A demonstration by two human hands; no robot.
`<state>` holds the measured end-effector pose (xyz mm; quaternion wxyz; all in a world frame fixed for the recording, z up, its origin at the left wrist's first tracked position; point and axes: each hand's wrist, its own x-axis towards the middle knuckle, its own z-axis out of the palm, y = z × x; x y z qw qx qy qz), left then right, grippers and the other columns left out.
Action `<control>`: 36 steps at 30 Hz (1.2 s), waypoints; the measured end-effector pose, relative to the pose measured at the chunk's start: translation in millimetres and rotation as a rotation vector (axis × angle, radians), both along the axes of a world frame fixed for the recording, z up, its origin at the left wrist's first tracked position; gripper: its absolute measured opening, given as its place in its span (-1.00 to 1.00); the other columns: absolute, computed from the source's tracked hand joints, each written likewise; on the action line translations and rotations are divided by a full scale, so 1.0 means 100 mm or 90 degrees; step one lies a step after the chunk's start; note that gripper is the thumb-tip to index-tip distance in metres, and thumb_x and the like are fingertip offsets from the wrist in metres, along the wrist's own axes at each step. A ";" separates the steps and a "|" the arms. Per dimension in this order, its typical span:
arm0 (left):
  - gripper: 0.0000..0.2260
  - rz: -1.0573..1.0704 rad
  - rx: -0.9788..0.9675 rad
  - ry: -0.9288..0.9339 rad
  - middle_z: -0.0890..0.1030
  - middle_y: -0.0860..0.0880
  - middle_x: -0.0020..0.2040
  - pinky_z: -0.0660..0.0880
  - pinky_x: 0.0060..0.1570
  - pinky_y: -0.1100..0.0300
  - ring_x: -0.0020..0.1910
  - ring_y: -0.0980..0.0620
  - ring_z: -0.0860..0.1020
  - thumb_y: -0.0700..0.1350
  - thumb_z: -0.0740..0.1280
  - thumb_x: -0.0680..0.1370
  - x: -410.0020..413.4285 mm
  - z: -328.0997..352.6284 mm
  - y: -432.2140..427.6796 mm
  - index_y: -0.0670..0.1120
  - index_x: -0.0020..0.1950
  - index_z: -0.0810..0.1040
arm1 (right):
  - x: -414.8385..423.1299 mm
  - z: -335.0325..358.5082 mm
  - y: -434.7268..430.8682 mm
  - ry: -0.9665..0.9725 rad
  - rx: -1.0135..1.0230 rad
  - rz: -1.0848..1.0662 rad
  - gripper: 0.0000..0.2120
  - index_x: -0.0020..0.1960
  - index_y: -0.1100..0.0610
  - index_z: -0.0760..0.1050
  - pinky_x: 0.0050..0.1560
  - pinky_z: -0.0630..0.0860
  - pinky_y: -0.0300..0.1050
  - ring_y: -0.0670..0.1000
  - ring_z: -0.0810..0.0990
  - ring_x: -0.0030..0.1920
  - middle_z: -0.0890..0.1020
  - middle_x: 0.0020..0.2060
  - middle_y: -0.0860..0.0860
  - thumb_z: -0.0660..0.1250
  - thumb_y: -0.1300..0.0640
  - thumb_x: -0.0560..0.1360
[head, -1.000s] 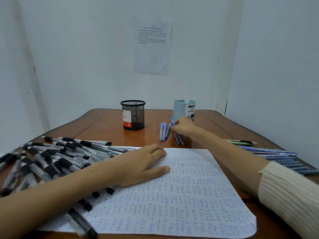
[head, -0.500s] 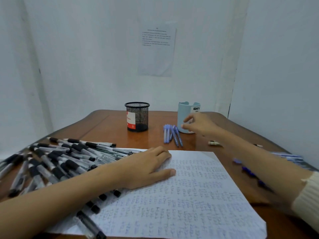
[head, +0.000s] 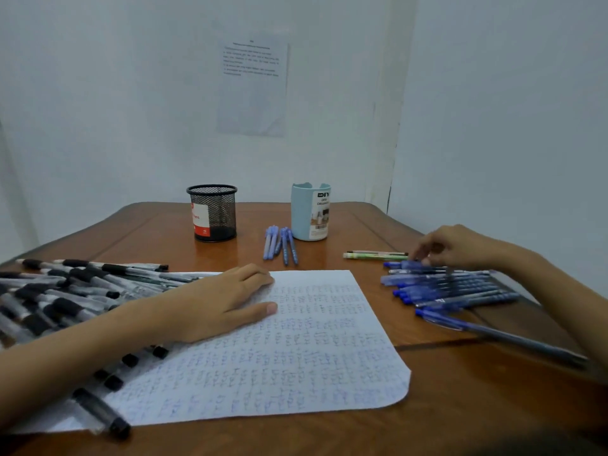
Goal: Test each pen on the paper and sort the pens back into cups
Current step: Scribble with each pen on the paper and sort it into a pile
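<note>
L hand (head: 217,304) lay flat, fingers straight, pinning paper (head: 296,357). R hand (head: 457,246) curled over blue pens (head: 454,287); grip unclear. They looked light, stiff, prob roll-prone; pinch mid-barrel.

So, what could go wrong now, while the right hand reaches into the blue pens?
1. The right hand touches the far side of the blue pen pile, which lies near the edge of the table; pulling one might roll others off.
2. The paper is almost full of scribbles, so a new mark may be hard to see.
3. The left forearm lies over the black pens; moving it could scatter them.
</note>
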<state>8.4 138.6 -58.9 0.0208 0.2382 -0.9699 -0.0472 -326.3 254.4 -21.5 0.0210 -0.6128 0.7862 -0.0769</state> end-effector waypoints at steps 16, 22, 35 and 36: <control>-0.25 -0.002 -0.012 0.000 0.18 0.24 0.39 0.16 -0.04 0.66 0.20 0.37 0.23 0.42 -0.19 0.39 -0.01 -0.01 -0.03 0.09 0.49 0.08 | -0.06 -0.19 -0.11 -0.085 -0.089 0.040 -0.94 -0.06 0.05 0.52 -0.33 0.32 -0.44 -0.18 0.45 -0.24 0.52 -0.24 -0.10 0.37 0.13 0.48; -0.17 -0.006 -0.007 -0.005 0.17 0.25 0.38 0.17 -0.03 0.63 0.20 0.38 0.23 0.47 -0.23 0.32 -0.01 -0.02 -0.05 0.10 0.49 0.07 | -0.10 -0.24 -0.13 -0.081 -0.090 0.054 -0.89 -0.07 0.05 0.51 -0.23 0.35 -0.41 -0.12 0.48 -0.15 0.54 -0.14 -0.04 0.41 0.16 0.44; -0.15 -0.006 -0.012 -0.010 0.21 0.22 0.37 0.17 0.01 0.56 0.20 0.34 0.25 0.47 -0.22 0.31 0.00 -0.02 -0.06 0.06 0.49 0.11 | 1.20 -0.11 -0.03 -0.082 -0.339 0.258 -0.67 0.23 0.03 0.54 -0.30 0.34 -0.46 -0.22 0.48 -0.26 0.63 -0.16 -0.14 0.24 -0.03 0.52; -0.16 -0.007 -0.013 -0.010 0.20 0.22 0.37 0.17 0.00 0.58 0.20 0.34 0.24 0.46 -0.22 0.32 0.00 -0.03 -0.06 0.06 0.49 0.11 | 1.23 -0.14 -0.05 -0.077 -0.312 0.248 -0.69 0.25 0.05 0.53 -0.30 0.35 -0.47 -0.19 0.47 -0.23 0.64 -0.06 -0.07 0.24 0.02 0.55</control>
